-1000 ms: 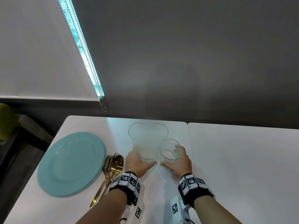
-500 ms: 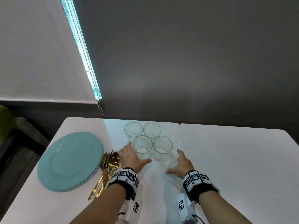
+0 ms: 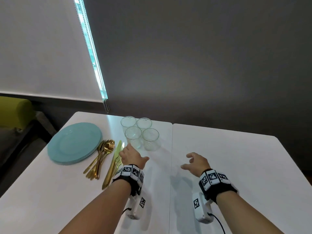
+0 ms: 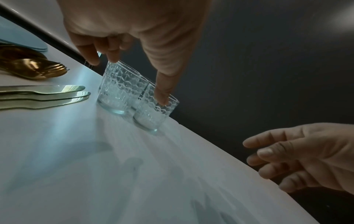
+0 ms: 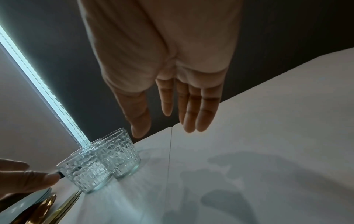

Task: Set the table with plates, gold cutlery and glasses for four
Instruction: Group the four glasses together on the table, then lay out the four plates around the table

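Four clear patterned glasses (image 3: 140, 132) stand in a tight cluster at the back of the white table (image 3: 236, 174). They also show in the left wrist view as glasses (image 4: 120, 91) and in the right wrist view as glasses (image 5: 114, 157). A stack of teal plates (image 3: 74, 142) lies to their left. Beside it are gold forks and spoons (image 3: 101, 156) and gold knives (image 3: 114, 162). My left hand (image 3: 133, 154) hovers just in front of the front-left glass, fingers loosely curled, holding nothing. My right hand (image 3: 187, 161) hangs relaxed over the table, right of the glasses.
The table is two white tops joined at a seam (image 3: 170, 166), and the glasses stand just left of it. A dark wall runs behind the far edge. A blind's bead chain (image 3: 106, 105) hangs at the back left. A green seat (image 3: 15, 112) stands off the left side.
Both hands have let go of the two front glasses and drawn back toward me. The right hand has also shifted right, past the seam. The glasses stay in their cluster.
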Available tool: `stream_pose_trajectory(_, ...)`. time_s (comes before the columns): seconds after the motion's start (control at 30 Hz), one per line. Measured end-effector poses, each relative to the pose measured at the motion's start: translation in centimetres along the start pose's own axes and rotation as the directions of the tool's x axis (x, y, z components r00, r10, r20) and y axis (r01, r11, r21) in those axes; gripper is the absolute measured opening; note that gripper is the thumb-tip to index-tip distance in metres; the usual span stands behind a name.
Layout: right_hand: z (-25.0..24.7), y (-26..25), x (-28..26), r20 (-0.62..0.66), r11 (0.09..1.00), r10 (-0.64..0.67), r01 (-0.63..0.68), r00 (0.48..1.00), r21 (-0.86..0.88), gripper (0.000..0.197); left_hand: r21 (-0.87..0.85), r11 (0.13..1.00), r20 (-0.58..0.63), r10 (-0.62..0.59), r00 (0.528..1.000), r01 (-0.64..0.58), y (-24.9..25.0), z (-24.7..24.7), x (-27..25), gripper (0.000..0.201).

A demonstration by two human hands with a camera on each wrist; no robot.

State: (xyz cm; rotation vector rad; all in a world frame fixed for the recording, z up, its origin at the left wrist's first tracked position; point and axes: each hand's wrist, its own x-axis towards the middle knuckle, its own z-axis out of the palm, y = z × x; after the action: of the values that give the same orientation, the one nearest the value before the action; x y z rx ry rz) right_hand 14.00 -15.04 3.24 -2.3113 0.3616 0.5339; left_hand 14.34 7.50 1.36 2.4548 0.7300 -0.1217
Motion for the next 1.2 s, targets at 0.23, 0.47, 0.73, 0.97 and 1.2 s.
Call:
stream_pose_trajectory(0.23,0.2,-1.2,-3.2,-0.001,0.989,-0.146,0.146,0.989,0.017,0.038,-0.281,0.959,0.012,0.046,0.999,-0.041,-3.4,-2.0,-4.0,0.036)
stream_pose_trajectory(0.47,5.3,-5.6,-5.2,0.053,0.975,-0.215,0.211,0.975,0.065,0.029,-0.404,0.893,0.047,-0.198,0.979,0.200,-9.6,-7.6,-1.0,0.018)
stream_pose_trajectory(0.73,13.1,-12.5,-5.5,0.052,0.975,-0.206,0.201,0.977,0.092,0.027,-0.339,0.872,0.158,-0.317,0.935,0.353,-18.7,-13.1,7.3,0.029)
stream_pose_trajectory(0.97,17.8,-15.6,-6.0,0.060,0.987,-0.161,0.161,0.985,0.016,0.024,-0.352,0.854,0.225,-0.321,0.920,0.384,-22.4,-14.1,11.5,0.042)
stream_pose_trajectory(1.2,18.2,-16.2,-5.3,0.017,0.998,-0.056,0.057,0.998,-0.024,0.026,-0.379,0.828,0.294,-0.316,0.902,0.413,-23.4,-12.8,15.0,0.055)
